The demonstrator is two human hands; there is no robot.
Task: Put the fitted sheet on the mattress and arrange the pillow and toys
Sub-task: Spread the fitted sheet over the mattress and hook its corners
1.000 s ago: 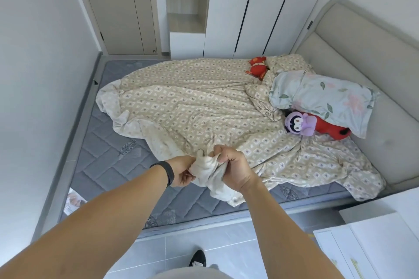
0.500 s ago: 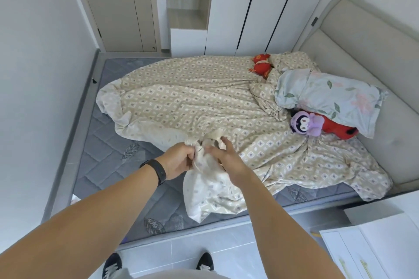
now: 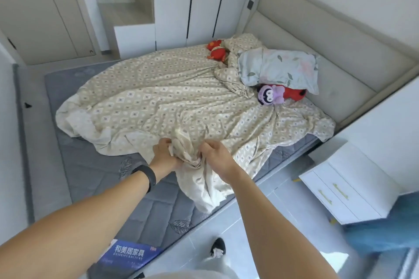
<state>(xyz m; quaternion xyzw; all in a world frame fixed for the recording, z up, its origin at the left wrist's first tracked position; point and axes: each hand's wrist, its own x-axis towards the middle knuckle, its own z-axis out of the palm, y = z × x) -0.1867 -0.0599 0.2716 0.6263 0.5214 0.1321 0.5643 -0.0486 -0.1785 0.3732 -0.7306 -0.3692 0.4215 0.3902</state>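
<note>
Gripping a bunched fold of the fitted sheet (image 3: pixel 172 102) with both hands at the 6 o'clock edge of the bed: left hand (image 3: pixel 163 154) with fingers curled into the cloth, black band (image 3: pixel 145 175) on that wrist; right hand (image 3: pixel 216 157) just beside it at 3 o'clock, fingers likewise curled and pinching the same gathered clump. Between the two fists, cloth standing up in a crumpled ridge; below them, a pale loose tail of sheet hanging over the edge of the mattress (image 3: pixel 90 170) toward the floor.

Lying rumpled and untucked across the middle of the bed, beige with a small diamond print, leaving bare grey quilted mattress at 9 o'clock and along the near edge. Toward 2 o'clock, resting on the sheet near the padded headboard (image 3: pixel 317 36): a floral pillow (image 3: pixel 281 68), with a purple and red plush toy (image 3: pixel 275 95) touching its lower edge and partly tucked beneath it. At 12 o'clock from that pillow's left end, a red plush toy (image 3: pixel 216 51) against a lump of sheet.

Standing at 4 o'clock beside the bed, a white nightstand (image 3: pixel 347 190) with two drawer handles. At 12 o'clock past the bed, white wardrobe doors (image 3: pixel 204 0). Near 7 o'clock, a blue printed label (image 3: pixel 129 252) on the mattress corner. One shoe (image 3: pixel 218 247) on the tiled floor.
</note>
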